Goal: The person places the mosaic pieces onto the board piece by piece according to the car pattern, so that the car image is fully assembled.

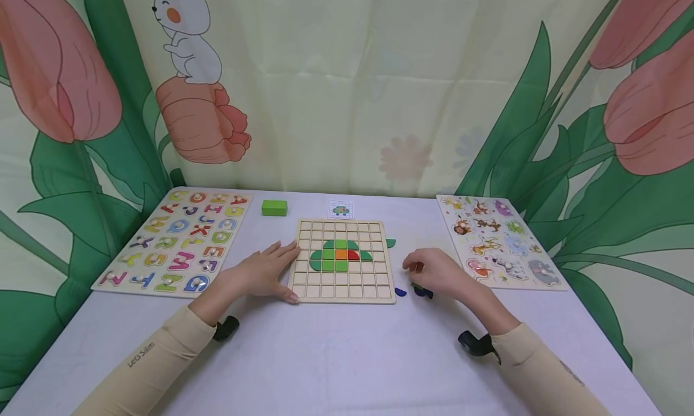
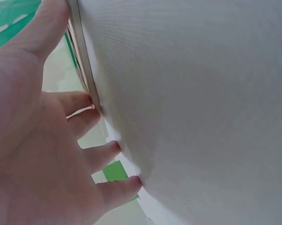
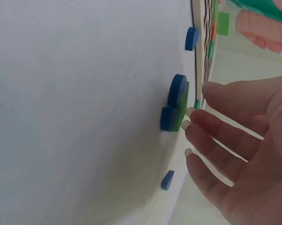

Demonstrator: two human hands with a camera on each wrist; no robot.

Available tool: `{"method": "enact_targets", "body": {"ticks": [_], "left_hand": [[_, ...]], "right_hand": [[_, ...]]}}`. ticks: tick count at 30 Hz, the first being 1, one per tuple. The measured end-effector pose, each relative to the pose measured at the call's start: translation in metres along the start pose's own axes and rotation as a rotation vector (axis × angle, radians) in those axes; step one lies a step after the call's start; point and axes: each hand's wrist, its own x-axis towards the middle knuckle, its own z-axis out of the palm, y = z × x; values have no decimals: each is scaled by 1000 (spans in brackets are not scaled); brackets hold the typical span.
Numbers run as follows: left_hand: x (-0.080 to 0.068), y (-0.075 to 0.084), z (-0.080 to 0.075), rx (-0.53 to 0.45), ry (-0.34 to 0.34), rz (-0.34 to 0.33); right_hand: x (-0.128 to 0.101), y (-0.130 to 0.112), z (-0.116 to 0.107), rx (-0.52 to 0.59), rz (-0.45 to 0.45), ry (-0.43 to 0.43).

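Note:
My left hand (image 1: 265,270) lies spread at the left side of a wooden grid board (image 1: 341,291), thumb and fingertips at its edge. The left wrist view shows the palm (image 2: 37,154) and fingers along that edge. Green, orange and red pieces on the grid form a rounded shape. Right of the board, my right hand (image 1: 436,273) hovers with bent fingers, nothing between thumb and fingertips. Close by its fingertips in the right wrist view are a blue rounded piece (image 3: 177,91), another blue piece (image 3: 168,119) and a green piece (image 3: 184,105). Two more blue pieces lie apart.
A picture card (image 1: 341,209) and a green block (image 1: 274,208) are behind the board. A green piece (image 1: 391,243) lies by its right edge. An alphabet puzzle (image 1: 130,276) stands left, an animal puzzle (image 1: 501,235) right. A printed curtain hangs behind the table.

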Motion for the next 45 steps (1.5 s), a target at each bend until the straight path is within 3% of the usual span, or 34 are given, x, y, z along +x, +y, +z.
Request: {"method": "enact_targets", "body": {"ticks": [16,33,45], "left_hand": [[0,1,-2,15,-5,6],[-1,1,-1,5,-3,5],[0,1,-1,11,-3,8]], "right_hand": [[-13,11,4,-20,151,21],[-9,7,10,-47,110,44],[-5,-1,9,-3,84,-6]]}}
